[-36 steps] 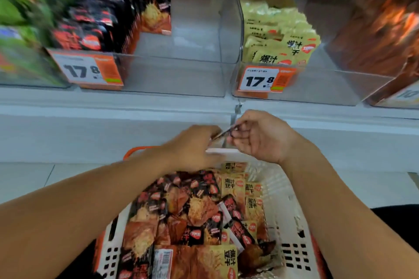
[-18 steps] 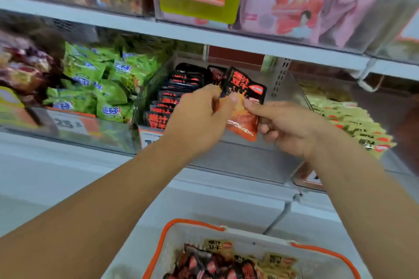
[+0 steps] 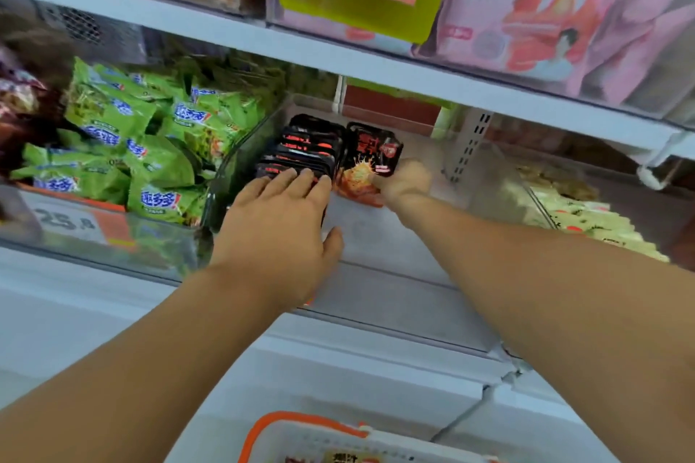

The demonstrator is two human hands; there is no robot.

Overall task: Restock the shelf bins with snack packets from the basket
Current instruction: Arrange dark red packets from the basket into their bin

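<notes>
Both hands are inside the clear plastic shelf bin (image 3: 376,237). The left hand (image 3: 278,225), its grip spread flat, presses the row of black snack packets (image 3: 301,154); the right hand (image 3: 404,182) pinches one black-and-orange snack packet (image 3: 370,162) upright beside that row. Placing is under way; next likely comes releasing it and reaching back to the orange-rimmed white basket (image 3: 301,432).
</notes>
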